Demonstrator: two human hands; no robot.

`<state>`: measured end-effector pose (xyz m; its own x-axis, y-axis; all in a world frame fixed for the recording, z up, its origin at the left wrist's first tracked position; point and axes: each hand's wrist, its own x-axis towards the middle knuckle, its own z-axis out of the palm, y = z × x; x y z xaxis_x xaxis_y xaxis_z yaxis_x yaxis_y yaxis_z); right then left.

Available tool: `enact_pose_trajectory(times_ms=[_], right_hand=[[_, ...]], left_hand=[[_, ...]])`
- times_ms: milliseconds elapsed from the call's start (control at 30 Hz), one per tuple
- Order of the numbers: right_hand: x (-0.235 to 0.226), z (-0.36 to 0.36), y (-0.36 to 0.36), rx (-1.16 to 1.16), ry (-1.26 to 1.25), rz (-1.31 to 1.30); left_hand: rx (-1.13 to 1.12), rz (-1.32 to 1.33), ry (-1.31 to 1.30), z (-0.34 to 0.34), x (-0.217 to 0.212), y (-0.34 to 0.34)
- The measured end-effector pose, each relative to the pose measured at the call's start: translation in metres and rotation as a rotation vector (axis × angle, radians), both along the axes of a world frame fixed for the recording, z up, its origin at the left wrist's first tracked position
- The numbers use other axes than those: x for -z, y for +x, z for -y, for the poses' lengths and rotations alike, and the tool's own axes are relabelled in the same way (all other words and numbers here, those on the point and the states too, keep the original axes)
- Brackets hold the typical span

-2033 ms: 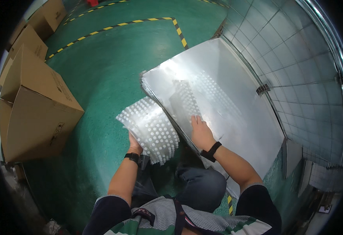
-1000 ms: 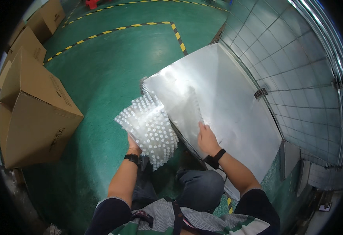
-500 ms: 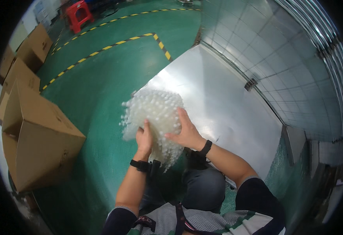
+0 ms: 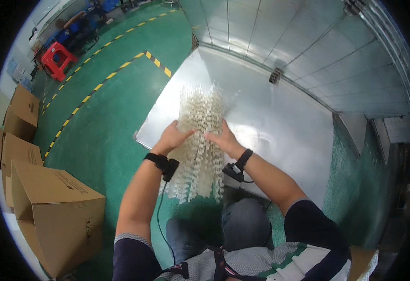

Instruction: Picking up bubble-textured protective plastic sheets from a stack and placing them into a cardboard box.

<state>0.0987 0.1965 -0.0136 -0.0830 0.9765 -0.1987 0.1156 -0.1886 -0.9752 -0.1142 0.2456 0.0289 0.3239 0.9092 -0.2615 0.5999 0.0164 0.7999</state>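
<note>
A thick bundle of translucent white strips with knobbly, toothed edges (image 4: 200, 110) lies lengthwise between my hands. Its far part rests over the metal sheet, while the near ends hang past the sheet's edge toward my knees. My left hand (image 4: 173, 137) is closed round the bundle's left side, its thumb laid across the top. From the right, my right hand (image 4: 226, 140) grips the other side, thumb also on top. The fingers under the bundle are hidden. A black strap with a small black box sits on each wrist.
Beneath the bundle lies a shiny metal sheet (image 4: 280, 154), bordered at the far right by a tall metal-panelled wall (image 4: 303, 47). Open cardboard boxes (image 4: 67, 220) line the left. A red stool (image 4: 57, 61) stands far left, beyond yellow-black floor tape (image 4: 95, 89).
The bundle has gone from a tilted position, knobbly ends facing up, to lying lengthwise over the sheet. My hands have shifted to grip its two sides. The view has turned.
</note>
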Motion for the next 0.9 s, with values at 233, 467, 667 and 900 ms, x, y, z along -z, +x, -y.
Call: enact_pose_trajectory(times_ms=[233,467,667,900], right_hand=[[-0.014,0.002,0.007,0.004,-0.118,0.002],[-0.019,0.007,-0.014,0.028,0.011,-0.113],[-0.007,0.004,0.002,0.01,0.036,-0.085],[0.002,0.002,0.002,0.038,0.079,0.478]], left_hand=[[0.035,0.04,-0.091,-0.003,0.028,-0.034],[-0.021,0.314,-0.246,0.02,0.01,-0.016],[0.067,0.624,-0.36,0.025,0.009,-0.028],[-0.003,0.103,0.052,0.017,0.033,-0.011]])
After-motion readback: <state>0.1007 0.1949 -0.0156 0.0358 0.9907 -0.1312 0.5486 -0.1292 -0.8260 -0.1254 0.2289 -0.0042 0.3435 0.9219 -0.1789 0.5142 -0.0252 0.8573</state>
